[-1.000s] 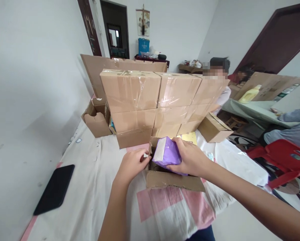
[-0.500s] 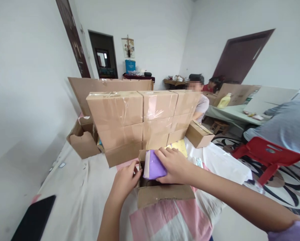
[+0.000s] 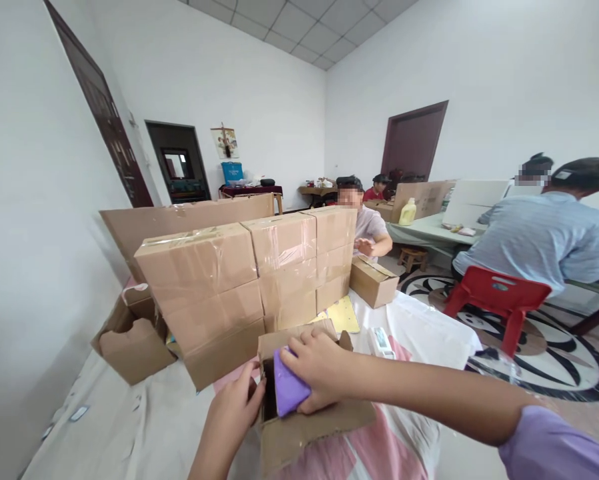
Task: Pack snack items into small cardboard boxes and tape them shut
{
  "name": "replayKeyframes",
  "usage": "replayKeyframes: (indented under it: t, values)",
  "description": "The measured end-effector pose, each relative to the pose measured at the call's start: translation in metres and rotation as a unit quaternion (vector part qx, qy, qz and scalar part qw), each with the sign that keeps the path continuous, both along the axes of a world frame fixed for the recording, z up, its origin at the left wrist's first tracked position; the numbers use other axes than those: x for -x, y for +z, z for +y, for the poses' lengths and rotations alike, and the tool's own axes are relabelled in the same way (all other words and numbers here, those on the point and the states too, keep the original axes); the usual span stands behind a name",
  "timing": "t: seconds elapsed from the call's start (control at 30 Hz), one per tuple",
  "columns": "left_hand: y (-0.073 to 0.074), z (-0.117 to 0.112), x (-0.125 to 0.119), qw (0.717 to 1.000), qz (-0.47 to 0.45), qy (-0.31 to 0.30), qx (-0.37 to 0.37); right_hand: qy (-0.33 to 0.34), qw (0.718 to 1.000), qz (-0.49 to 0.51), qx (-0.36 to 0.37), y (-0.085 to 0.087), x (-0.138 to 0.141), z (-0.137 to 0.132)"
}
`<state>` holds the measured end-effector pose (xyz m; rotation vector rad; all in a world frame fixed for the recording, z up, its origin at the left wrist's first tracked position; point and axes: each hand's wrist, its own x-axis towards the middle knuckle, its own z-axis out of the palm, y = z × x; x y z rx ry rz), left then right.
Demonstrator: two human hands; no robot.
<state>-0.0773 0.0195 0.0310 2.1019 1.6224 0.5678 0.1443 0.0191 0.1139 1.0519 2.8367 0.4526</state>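
Note:
My right hand is closed on a purple packet and holds it partly inside a small open cardboard box on the cloth-covered table. My left hand grips the box's left edge, fingers curled over the rim. Just behind the open box rises a stack of taped cardboard boxes.
An open empty carton stands at the left, a closed box and a yellow sheet at the right. A person sits beyond the stack. Others sit at a green table with a red chair at the right.
The purple packet has gone lower into the open box with my right hand. The camera has tilted up, showing more of the room; the black phone has left the view.

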Motion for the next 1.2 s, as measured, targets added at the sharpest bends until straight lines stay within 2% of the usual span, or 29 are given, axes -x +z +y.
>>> replayKeyframes:
  t: [0.13,0.37,0.53,0.87,1.03,1.1,1.13,1.2]
  values:
    - [-0.003,0.001,-0.002,1.0,0.001,0.006,0.026,0.05,0.999,0.008,-0.001,-0.004,-0.003,-0.001]
    - [-0.012,0.008,0.0,0.999,0.048,0.004,0.025,0.011,0.999,0.013,0.047,-0.019,-0.002,0.003]
    - [-0.013,0.009,-0.001,0.996,0.081,0.004,0.028,0.02,0.998,0.002,0.055,-0.039,0.0,0.012]
    - [-0.016,0.009,0.0,0.996,0.082,0.01,0.031,0.077,0.994,-0.042,0.071,-0.084,0.007,0.026]
    - [-0.013,0.008,-0.001,0.996,0.083,0.014,0.036,0.059,0.995,0.022,0.074,-0.112,0.01,0.033]
    - [-0.009,0.006,-0.002,0.996,0.086,0.017,0.036,0.026,0.993,0.058,0.102,-0.107,0.009,0.037]
    - [-0.006,0.005,-0.003,0.995,0.093,0.02,0.037,0.017,0.989,0.076,0.124,-0.098,0.006,0.038]
    - [0.0,-0.001,-0.004,0.991,0.121,0.035,0.043,0.039,0.974,0.129,0.182,-0.07,-0.005,0.036]
